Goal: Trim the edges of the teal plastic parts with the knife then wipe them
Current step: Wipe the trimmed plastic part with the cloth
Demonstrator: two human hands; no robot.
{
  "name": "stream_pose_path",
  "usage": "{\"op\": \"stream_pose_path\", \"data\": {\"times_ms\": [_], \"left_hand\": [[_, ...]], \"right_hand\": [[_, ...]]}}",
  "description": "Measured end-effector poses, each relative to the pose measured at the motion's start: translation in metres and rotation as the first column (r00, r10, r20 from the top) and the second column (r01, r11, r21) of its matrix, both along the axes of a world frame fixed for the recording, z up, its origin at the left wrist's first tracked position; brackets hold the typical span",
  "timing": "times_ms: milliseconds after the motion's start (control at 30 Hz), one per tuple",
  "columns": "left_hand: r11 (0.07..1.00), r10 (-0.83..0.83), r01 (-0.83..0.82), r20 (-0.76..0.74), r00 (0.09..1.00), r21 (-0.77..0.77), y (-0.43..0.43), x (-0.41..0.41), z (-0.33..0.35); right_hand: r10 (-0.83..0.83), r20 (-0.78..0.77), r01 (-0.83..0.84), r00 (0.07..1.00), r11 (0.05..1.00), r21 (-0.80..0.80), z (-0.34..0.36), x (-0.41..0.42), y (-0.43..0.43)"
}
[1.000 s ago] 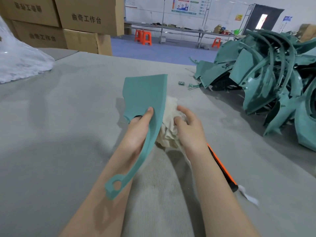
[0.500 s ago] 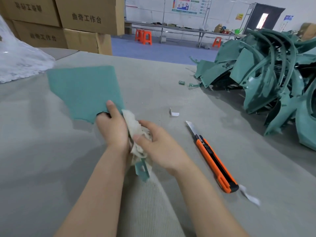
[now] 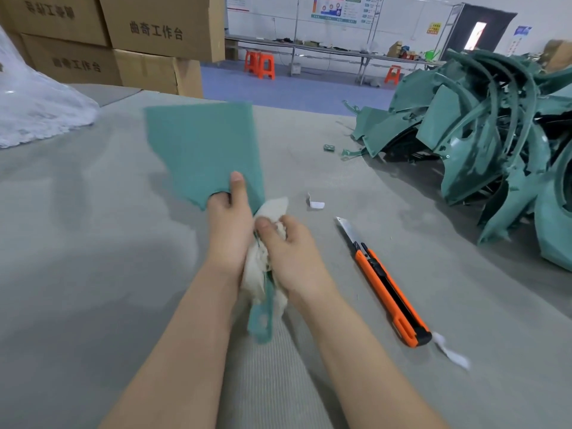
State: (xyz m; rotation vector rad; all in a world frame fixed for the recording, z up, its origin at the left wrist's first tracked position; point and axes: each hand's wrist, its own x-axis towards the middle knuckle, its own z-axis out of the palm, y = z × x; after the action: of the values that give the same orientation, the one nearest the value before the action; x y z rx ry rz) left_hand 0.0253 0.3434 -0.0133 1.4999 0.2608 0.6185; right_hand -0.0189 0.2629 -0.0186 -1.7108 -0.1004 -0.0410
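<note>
Teal part (image 3: 201,150), flat with a narrow tail, is held raised above the grey felt table (image 3: 93,258) in the middle of the scene. The left hand (image 3: 230,233) grips it at a notch, thumb laid up its face and fingers curled behind. The right hand (image 3: 291,255) pinches a cream rag (image 3: 258,274) round the lower strip, thumb and fingers closed on the cloth. At three o'clock from the hands lies the orange knife (image 3: 387,289), blade out and pointing to eleven o'clock, apart from both hands. A heap of teal parts (image 3: 479,144) sits at two o'clock, and cardboard boxes (image 3: 154,35) stand at eleven.
</note>
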Motion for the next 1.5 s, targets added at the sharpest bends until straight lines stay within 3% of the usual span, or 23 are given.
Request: {"op": "stream_pose_path", "data": {"times_ms": [100, 167, 300, 400, 500, 633, 767, 867, 967, 1067, 1167, 1300, 1500], "left_hand": [[0.969, -0.195, 0.196, 0.02, 0.981, -0.152, -0.015, -0.005, 0.002], [0.948, -0.268, 0.267, 0.014, 0.963, -0.175, -0.02, -0.009, 0.0], [0.953, -0.278, 0.273, -0.019, 0.96, -0.134, -0.026, -0.018, -0.004], [0.94, -0.234, 0.218, -0.033, 0.972, -0.261, -0.02, -0.016, 0.001], [0.92, -0.196, 0.163, -0.059, 0.979, -0.355, -0.009, -0.014, 0.002], [0.904, -0.173, 0.137, -0.054, 0.983, -0.404, -0.004, -0.013, 0.002], [0.912, -0.162, 0.124, -0.066, 0.985, -0.391, -0.004, -0.013, 0.001], [0.909, -0.114, 0.076, -0.069, 0.991, -0.41, -0.005, -0.012, 0.0], [0.944, 0.023, -0.034, -0.038, 0.999, -0.327, -0.003, -0.01, -0.002], [0.96, 0.171, -0.158, 0.036, 0.985, -0.233, 0.005, -0.005, -0.003], [0.937, 0.308, -0.283, 0.105, 0.945, -0.202, 0.018, 0.003, -0.004], [0.869, 0.456, -0.414, 0.116, 0.882, -0.272, 0.04, 0.01, -0.002], [0.836, 0.496, -0.449, 0.087, 0.864, -0.316, 0.042, 0.012, -0.005]], "right_hand": [[-0.137, 0.193, 0.167, 0.972, 0.975, -0.148, -0.001, 0.005, -0.005], [-0.239, 0.261, 0.296, 0.935, 0.933, -0.204, 0.001, 0.01, -0.012], [-0.517, 0.207, 0.544, 0.83, 0.833, -0.102, 0.007, 0.03, -0.053], [-0.439, 0.096, 0.442, 0.893, 0.897, -0.003, 0.004, 0.026, -0.059], [-0.292, -0.073, 0.301, 0.954, 0.933, 0.196, 0.007, 0.024, -0.05], [-0.127, -0.221, 0.221, 0.967, 0.851, 0.477, 0.015, 0.021, -0.049], [0.014, -0.234, 0.123, 0.972, 0.819, 0.561, 0.019, 0.015, -0.048], [0.007, -0.158, 0.058, 0.987, 0.914, 0.403, 0.011, 0.01, -0.035], [0.195, -0.094, -0.188, 0.976, 0.979, 0.077, 0.002, -0.001, -0.014], [0.294, -0.089, -0.307, 0.952, 0.922, -0.238, 0.003, -0.007, -0.01], [0.357, -0.166, -0.393, 0.919, 0.86, -0.326, 0.003, -0.017, -0.014], [0.467, -0.317, -0.493, 0.825, 0.87, -0.002, 0.006, -0.033, -0.016], [0.431, -0.365, -0.295, 0.825, 0.88, 0.373, 0.005, -0.027, -0.006]]}}
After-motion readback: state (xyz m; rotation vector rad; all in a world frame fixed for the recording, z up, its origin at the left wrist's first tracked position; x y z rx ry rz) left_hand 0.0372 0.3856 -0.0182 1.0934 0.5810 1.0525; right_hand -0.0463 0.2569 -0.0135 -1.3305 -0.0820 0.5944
